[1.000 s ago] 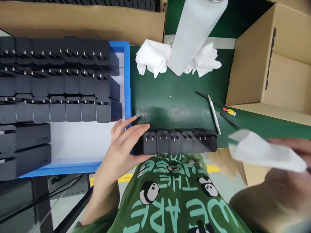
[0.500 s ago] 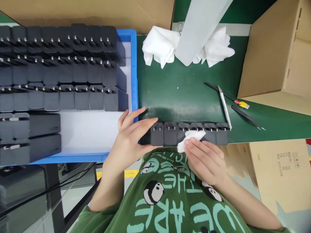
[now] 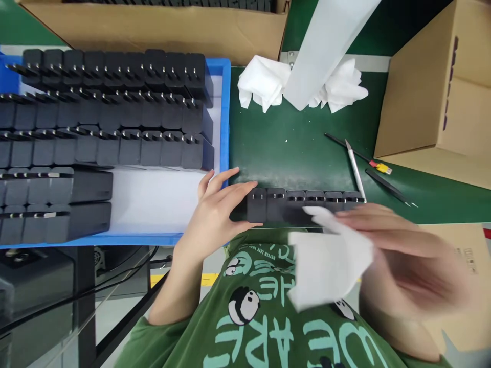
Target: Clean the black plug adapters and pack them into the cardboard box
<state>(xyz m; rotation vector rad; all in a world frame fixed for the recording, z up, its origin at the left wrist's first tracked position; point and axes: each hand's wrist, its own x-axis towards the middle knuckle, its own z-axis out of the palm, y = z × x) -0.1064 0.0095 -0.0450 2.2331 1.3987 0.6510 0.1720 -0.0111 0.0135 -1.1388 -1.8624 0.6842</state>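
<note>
A row of several black power adapters (image 3: pixel 276 210) with metal prongs lies along the front edge of the green table. My left hand (image 3: pixel 215 217) grips the row's left end, thumb at the near side and index finger at the far side, its other fingers spread. Blurred by motion, my right hand (image 3: pixel 399 255) is raised in front of the row's right part, closed on a white wipe (image 3: pixel 330 260). The wipe hangs partly unfolded and hides some of the adapters' near faces.
At left, a blue tray (image 3: pixel 224 117) holds several rows of similar adapters (image 3: pixel 149 148). Crumpled white wipes (image 3: pixel 264 82) lie by a pale slanted post (image 3: pixel 326 51). A craft knife (image 3: pixel 355 168), a cable (image 3: pixel 379 167) and tweezers (image 3: pixel 387 185) lie near an open cardboard box (image 3: pixel 414 92).
My right hand has lifted the wipe off the adapters and moved right and toward me. My left hand stays at the row's left end. The view has shifted slightly.
</note>
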